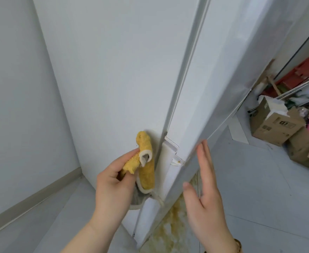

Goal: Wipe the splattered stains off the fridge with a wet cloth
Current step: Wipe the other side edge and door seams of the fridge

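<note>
- Head view: L hand [113,179] grips the yellow cloth [145,165], fingers curled round it. Cloth sits up against the fridge [113,70] side, by the door gap.
- R hand [205,189] is flat & open and holds nothing. It is just beside the door [214,88] edge.
- Stains [170,229] run in a long streak below the cloth, to its right. They're prob. on the door front, hard to tell.
- R hand is nearer the stains, but the cloth is in L, so L must go down & right.

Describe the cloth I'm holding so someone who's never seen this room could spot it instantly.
Start at the tall white fridge filling the middle of the view. Low on its side panel, beside the door seam, the left hand grips a bunched cloth. It is fuzzy mustard-yellow with pale trim, unlike the smooth white panels.
</note>
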